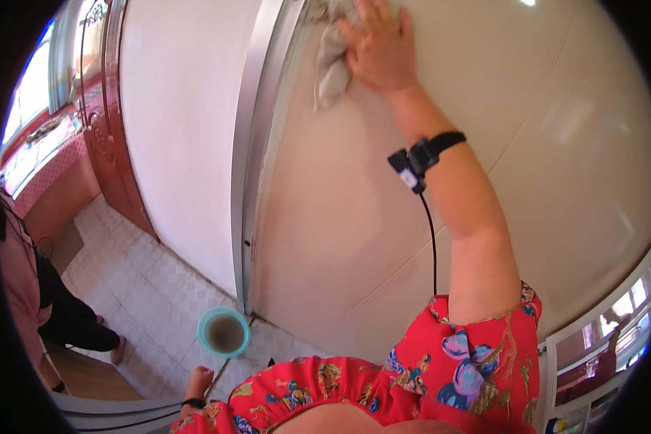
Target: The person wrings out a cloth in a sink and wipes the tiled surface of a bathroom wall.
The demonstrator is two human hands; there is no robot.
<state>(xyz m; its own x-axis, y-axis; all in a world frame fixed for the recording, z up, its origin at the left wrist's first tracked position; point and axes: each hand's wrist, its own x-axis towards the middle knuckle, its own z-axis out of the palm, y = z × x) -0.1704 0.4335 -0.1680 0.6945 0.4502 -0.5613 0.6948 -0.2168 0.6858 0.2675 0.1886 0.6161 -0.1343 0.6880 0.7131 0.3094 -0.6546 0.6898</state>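
My right hand (pixel 382 54) is raised high and lies flat, fingers spread, over a damp-looking grey cloth (pixel 333 76) pressed against a cream wall panel (pixel 336 217). A fold of the cloth hangs out to the left of my fingers, near a silver metal door frame (pixel 255 146). On my right wrist is a black strap with a small cabled device (pixel 417 163). My left hand (pixel 199 380) hangs low at my side, fingers partly curled. Whether it holds anything is hard to make out. Just beyond it, a turquoise basin (pixel 202 331) of murky water stands on the floor.
Another person (pixel 24 266) in a pink top and dark trousers stands at the far left. A reddish-brown carved door (pixel 111 146) stands beyond the white wall (pixel 184 119). Grey tiles (pixel 135 304) cover the floor. A white glass-fronted cabinet (pixel 591 363) is at the lower right.
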